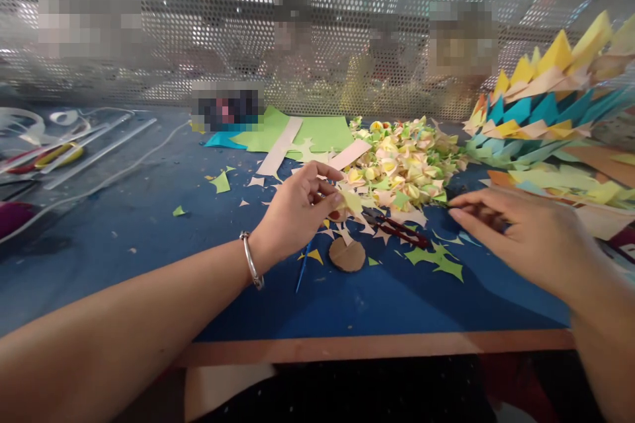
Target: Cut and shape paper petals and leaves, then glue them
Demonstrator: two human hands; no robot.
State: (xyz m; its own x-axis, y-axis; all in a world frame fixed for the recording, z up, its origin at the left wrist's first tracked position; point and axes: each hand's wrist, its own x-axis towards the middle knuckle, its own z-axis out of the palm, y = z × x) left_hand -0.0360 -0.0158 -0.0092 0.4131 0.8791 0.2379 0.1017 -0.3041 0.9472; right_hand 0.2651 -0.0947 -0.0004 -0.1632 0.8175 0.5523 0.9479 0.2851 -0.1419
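My left hand (292, 215) wears a silver bracelet and pinches a small pale yellow paper piece (351, 201) between thumb and fingers, above the table. To the right, my right hand (516, 228) has thumb and forefinger closed at the edge of a heap of small folded paper flowers (401, 165); what they grip, if anything, is too small to make out. Dark red-handled scissors (399, 228) lie between my hands among paper scraps. Nearer to me are a round brown cardboard disc (347, 255) and a thin blue stick (303, 268).
Green paper sheets (322, 132) and pale pink strips (280, 145) lie at the back. Clear sticks (102, 152), yellow-handled scissors (59, 155) and a white cord (124, 178) are on the left. A layered paper-point structure (546, 106) stands right, before a perforated metal screen (327, 20).
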